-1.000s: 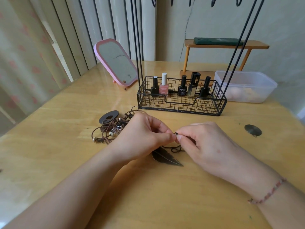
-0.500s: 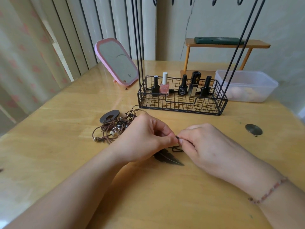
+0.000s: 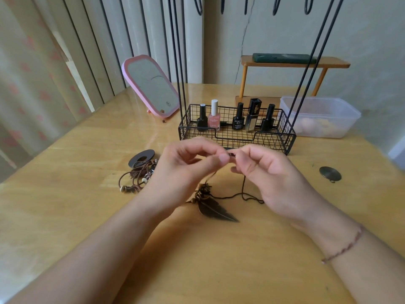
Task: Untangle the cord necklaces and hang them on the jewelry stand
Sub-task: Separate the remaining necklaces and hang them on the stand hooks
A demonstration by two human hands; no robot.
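Surface [image 3: 208, 260]: pale wood, bare in the foreground; both forearms reach in over it
Feather pendant [image 3: 215, 210]: dark metal, lying flat on the surface just below the hands; small beads [image 3: 202, 191] sit at its top
Cord [image 3: 243, 189]: thin and dark; it rises from the pendant to the fingertips, with a slack loop trailing on the surface under the right hand
Left hand [image 3: 186, 166]: raised off the surface; thumb and forefinger pinch the cord end
Right hand [image 3: 265, 170]: raised opposite, fingertips almost touching the left's; its grip also pinches the cord; the small part between them is too tiny to identify
Remaining tangle [image 3: 138, 178]: brown cords with pale beads and a dark ring pendant, heaped beside the left wrist; not yet sorted
Jewelry stand [image 3: 235, 137]: wire basket base holding nail polish bottles, just behind the hands; black rods rise to hooks [image 3: 198, 6] at the top edge; no necklace hangs there
Risks: pulling hard could tighten a knot; lifting quickly could swing the pendant into the basket or bottles; the slack loop might snag the tangle
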